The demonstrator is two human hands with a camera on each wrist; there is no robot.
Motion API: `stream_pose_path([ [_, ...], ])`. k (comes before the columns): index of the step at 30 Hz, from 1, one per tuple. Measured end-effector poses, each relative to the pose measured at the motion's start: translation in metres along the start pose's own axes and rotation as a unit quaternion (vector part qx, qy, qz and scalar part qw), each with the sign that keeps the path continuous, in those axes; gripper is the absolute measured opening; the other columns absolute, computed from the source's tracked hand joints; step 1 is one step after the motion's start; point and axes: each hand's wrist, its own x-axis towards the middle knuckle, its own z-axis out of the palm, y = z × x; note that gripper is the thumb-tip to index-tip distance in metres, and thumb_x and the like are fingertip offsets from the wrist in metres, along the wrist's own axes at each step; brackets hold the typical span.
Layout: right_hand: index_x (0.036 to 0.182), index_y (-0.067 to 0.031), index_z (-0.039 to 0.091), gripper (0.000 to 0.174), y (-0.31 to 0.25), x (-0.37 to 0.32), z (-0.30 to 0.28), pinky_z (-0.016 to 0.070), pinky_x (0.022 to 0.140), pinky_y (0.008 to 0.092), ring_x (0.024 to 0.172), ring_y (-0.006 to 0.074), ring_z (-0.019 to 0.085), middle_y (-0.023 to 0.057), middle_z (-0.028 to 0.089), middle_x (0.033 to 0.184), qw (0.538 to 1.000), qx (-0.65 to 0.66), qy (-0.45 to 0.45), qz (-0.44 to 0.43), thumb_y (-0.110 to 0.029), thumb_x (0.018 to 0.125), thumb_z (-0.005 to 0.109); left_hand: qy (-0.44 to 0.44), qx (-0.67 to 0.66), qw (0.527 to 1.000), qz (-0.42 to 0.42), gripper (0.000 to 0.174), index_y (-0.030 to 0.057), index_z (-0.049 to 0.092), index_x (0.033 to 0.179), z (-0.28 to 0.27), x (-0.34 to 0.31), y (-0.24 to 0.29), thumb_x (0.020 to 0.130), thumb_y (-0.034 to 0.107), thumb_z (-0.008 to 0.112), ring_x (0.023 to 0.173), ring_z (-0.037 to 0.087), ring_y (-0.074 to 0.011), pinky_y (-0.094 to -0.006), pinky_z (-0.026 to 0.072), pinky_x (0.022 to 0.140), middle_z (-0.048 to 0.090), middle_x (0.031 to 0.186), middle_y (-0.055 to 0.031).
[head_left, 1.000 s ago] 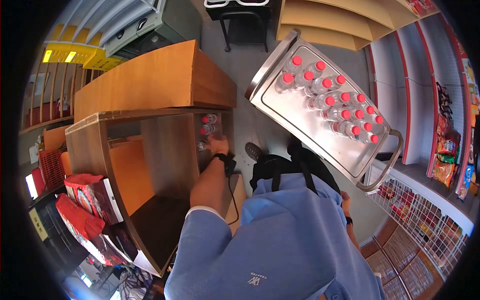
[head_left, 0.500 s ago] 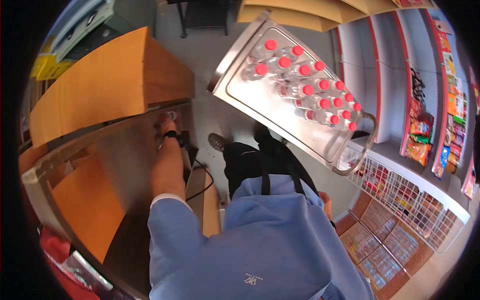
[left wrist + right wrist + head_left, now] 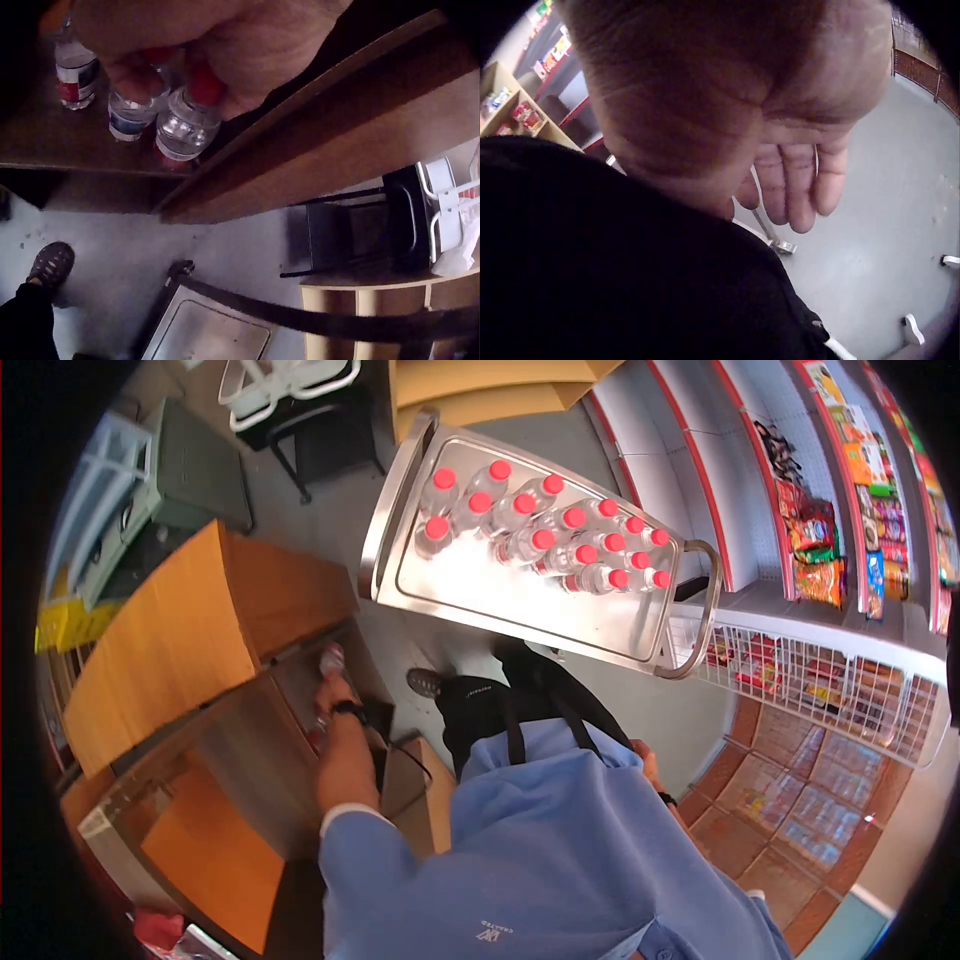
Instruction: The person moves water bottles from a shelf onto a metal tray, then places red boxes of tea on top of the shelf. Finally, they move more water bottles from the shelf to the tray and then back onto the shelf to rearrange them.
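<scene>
In the left wrist view, my left hand (image 3: pixel 210 37) reaches over small clear bottles with red caps, standing in a brown wooden cabinet (image 3: pixel 37 139). Its fingers curl round the red cap of the nearest bottle (image 3: pixel 187 131). Close beside it is a second bottle (image 3: pixel 127 124), partly hidden by the hand, and a third bottle (image 3: pixel 76 75) stands farther left. The head view shows the same hand (image 3: pixel 335 695) low inside the cabinet. My right hand (image 3: pixel 780 112) hangs by my side with loose fingers, holding nothing.
A steel trolley (image 3: pixel 480 605) carries several red-capped bottles (image 3: pixel 525 545) ahead of me. An orange-brown wooden box (image 3: pixel 160 650) sits atop the cabinet. On the right are snack shelves (image 3: pixel 810 550) and a white wire basket (image 3: pixel 830 695). A black cable (image 3: pixel 415 755) runs near my left arm.
The head view has turned, so the trolley and cabinet have shifted left in it. My left hand stays in the cabinet by the bottles; the right hand still hangs at my side.
</scene>
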Motion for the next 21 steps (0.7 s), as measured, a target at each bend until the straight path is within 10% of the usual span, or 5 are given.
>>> stream_pose_path([
  [6,0.117,0.001,0.069,0.021,0.011,0.035,0.016,0.0551,0.089,0.0347,0.096,0.0202,0.069,0.0108,0.076,0.103,0.997,0.055,-0.012,-0.06,-0.005,0.098,0.061,0.094,-0.189,0.976,0.043,0.058,0.0033,0.075,0.108,0.014,-0.111,0.027,0.09,0.057,0.064,0.11,0.066,-0.0337,-0.045,0.0433,0.104,0.074,0.119,-0.0195],
  [8,0.115,0.0009,0.069,0.02,0.019,0.055,0.025,0.0548,0.089,0.0344,0.096,0.0193,0.069,0.011,0.076,0.104,0.995,0.056,-0.006,-0.078,-0.007,0.098,0.064,0.079,-0.537,0.84,-0.025,0.034,0.0013,0.07,0.091,0.029,-0.134,0.035,0.085,0.032,0.083,0.093,0.066,-0.0258,-0.0424,0.052,0.09,0.073,0.098,-0.0145],
  [12,0.114,-0.0002,0.071,0.02,0.021,0.087,0.046,0.0543,0.086,0.0348,0.094,0.0182,0.068,0.0107,0.075,0.103,0.995,0.087,-0.009,-0.054,-0.01,0.096,0.069,0.013,-0.564,0.818,0.111,0.024,0.0032,0.068,0.086,-0.008,-0.203,0.046,0.084,0.021,0.084,0.068,0.058,-0.012,-0.031,0.0487,0.062,0.066,0.08,-0.0014],
  [17,0.108,-0.0012,0.071,0.014,0.023,0.129,0.068,0.055,0.077,0.0351,0.084,0.0195,0.068,0.0109,0.074,0.092,0.99,0.11,0.012,-0.085,-0.01,0.097,0.068,0.2,-0.321,0.873,0.308,0.03,0.0038,0.068,0.089,-0.071,-0.265,0.068,0.079,0.021,0.09,0.09,0.059,-0.0205,-0.0339,0.0517,0.079,0.06,0.105,-0.0113],
  [21,0.106,-0.0011,0.072,0.015,0.003,0.149,0.067,0.056,0.078,0.0354,0.086,0.0223,0.069,0.0132,0.076,0.095,0.992,0.114,0.011,-0.055,-0.013,0.096,0.071,0.176,-0.346,0.852,0.352,0.032,0.0038,0.067,0.088,-0.141,-0.317,0.109,0.078,0.023,0.092,0.094,0.057,-0.0235,-0.0358,0.051,0.086,0.052,0.112,-0.0125],
])
